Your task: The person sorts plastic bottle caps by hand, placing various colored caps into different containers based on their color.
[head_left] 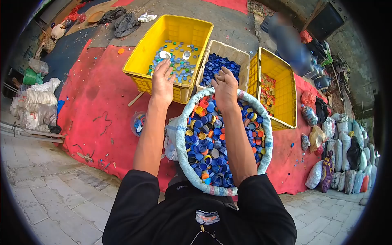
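Observation:
Beyond my body a round sack with a rolled pale rim (268, 134) holds mixed bottle caps (212, 141), mostly blue, some orange and yellow. My left hand (163, 79) reaches over the near edge of the large yellow crate (136, 57), fingers spread, nothing seen in it. White, green and blue caps lie in that crate. My right hand (225, 83) is above the sack's far rim, near the whitish crate (245, 61) of dark blue caps (214, 63). Its fingers are curled together; what they hold, if anything, is hidden.
A second yellow crate (288, 90) with red and orange caps stands at the right. A small clear container (138, 122) is left of the sack, on red cloth (98, 106). Filled bags (345, 151) line the right; white sacks (38, 104) lie left.

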Demonstrator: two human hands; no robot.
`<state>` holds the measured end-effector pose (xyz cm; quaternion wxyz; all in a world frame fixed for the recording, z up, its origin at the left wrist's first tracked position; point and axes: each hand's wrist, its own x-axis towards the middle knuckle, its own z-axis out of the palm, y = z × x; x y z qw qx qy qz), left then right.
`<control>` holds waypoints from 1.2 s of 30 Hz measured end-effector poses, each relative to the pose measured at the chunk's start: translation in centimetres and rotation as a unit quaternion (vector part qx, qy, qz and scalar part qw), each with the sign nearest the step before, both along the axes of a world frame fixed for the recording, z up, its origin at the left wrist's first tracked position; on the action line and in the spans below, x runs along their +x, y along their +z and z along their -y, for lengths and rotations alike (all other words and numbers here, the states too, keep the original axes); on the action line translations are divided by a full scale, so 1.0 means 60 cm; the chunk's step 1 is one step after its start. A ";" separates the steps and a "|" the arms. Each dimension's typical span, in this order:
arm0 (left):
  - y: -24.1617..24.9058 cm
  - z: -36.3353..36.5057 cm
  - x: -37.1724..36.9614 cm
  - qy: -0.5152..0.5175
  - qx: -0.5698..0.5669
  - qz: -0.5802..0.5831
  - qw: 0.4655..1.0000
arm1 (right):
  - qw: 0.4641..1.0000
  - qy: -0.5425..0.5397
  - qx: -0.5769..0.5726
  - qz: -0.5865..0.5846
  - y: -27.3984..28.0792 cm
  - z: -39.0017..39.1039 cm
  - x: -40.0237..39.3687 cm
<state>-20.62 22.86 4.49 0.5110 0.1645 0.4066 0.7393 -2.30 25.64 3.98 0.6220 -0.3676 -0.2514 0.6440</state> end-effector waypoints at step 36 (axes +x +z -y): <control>-0.202 0.074 0.227 -0.189 -0.167 -0.602 0.757 | 0.585 0.147 -0.073 0.794 -0.105 0.064 0.250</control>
